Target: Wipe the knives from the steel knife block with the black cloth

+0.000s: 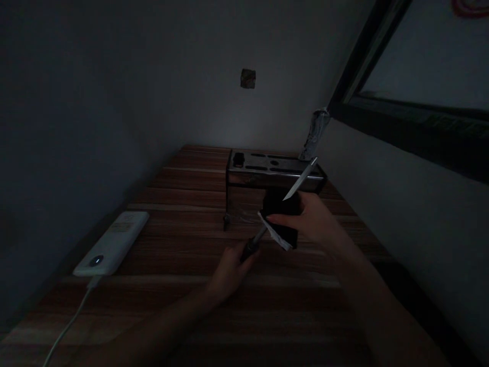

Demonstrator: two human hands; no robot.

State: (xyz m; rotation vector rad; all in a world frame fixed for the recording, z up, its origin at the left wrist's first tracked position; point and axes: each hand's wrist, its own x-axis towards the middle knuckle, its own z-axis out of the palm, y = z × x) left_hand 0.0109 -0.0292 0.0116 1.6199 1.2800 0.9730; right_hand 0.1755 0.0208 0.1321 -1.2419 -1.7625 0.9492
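Knife (300, 179) gripped in left hand (231, 270), black cloth (280, 221) in right hand (317, 216)
Its middle is covered; beyond the grip, a rack (275, 178) edge is seen; leftward, tabletop (179, 239) room is bounded by a power bank (114, 239).

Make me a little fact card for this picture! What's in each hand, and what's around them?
Left hand: grips the dark handle of a knife
Right hand: pinches a black cloth around the blade
Blade tip: sticks out past the cloth, pointing up and away
Behind the hands: slotted metal rack
Far left: white power bank with a lit round display
Plugged into it: pale cable
Surface: striped wooden table
Light: very dim
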